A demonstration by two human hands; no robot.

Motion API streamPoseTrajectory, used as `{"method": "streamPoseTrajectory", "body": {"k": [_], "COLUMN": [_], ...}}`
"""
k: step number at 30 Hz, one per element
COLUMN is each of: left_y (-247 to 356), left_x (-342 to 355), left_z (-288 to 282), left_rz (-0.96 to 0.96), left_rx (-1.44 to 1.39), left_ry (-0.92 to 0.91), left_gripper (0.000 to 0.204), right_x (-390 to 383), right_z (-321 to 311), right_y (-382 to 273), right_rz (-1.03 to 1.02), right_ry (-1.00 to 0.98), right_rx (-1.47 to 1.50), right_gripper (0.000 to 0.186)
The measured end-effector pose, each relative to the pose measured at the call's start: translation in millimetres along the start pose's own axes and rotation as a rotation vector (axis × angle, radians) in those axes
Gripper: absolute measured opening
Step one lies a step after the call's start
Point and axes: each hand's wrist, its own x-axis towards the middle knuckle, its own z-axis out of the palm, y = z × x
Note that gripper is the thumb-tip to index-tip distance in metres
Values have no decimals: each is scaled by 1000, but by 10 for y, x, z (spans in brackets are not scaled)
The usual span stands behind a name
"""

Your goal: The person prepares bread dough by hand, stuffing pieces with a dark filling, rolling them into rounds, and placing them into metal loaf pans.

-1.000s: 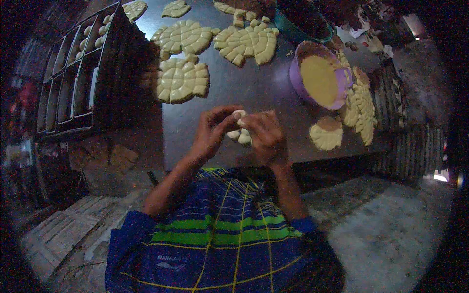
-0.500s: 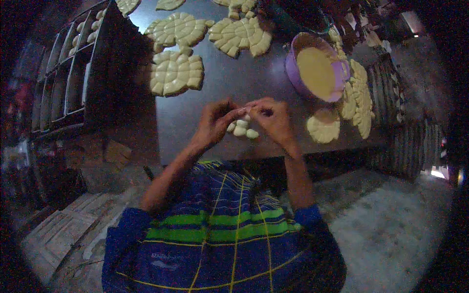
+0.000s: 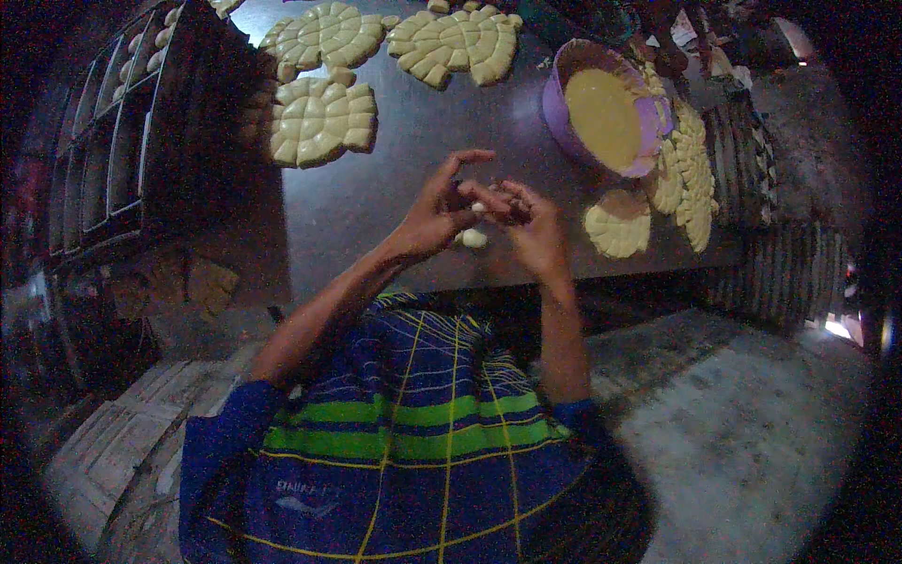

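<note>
Both my hands meet above the near edge of a dark table (image 3: 413,108). My left hand (image 3: 440,209) has its index finger stretched to the right, the thumb and other fingers apart from it and reaching the right fingertips. Beside it, my right hand (image 3: 536,226) bends its fingers in against the left ones; what they pinch, if anything, is hidden. Small pale dough balls (image 3: 474,239) lie just below the hands, partly covered. A white bit shows between the hands; I cannot tell whether it is held or lies on the table.
Shaped, scored dough pieces (image 3: 322,122) lie at the far left and middle. A purple tub (image 3: 556,117) of pale yellow liquid stands right of my hands. Nearby are a round dough piece (image 3: 617,224) and longer ones (image 3: 693,179). A dark rack (image 3: 122,150) with dough balls stands left.
My left index finger has lifted and straightened away from the pinch. The right fingers have loosened and turned. The whole view has shifted, so table things sit slightly higher and further left.
</note>
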Motion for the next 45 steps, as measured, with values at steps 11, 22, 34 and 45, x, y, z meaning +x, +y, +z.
{"method": "streamPoseTrajectory", "body": {"k": [11, 22, 34, 45], "left_y": [-167, -602, -1408, -1229], "left_x": [-247, -314, -523, -650], "left_z": [-794, -753, -1058, -844], "left_rz": [63, 234, 206, 211], "left_rx": [495, 1259, 1569, 1758], "left_ry": [221, -59, -204, -55], "left_gripper": [34, 55, 45, 39], "right_x": [-104, -226, -152, 10], "right_z": [197, 260, 583, 505], "right_y": [851, 744, 1677, 1567], "right_rz": [-271, -226, -601, -776], "right_ry": [145, 202, 25, -149], "right_rx": [-765, -796, -1061, -1202], "right_gripper": [28, 49, 65, 67]}}
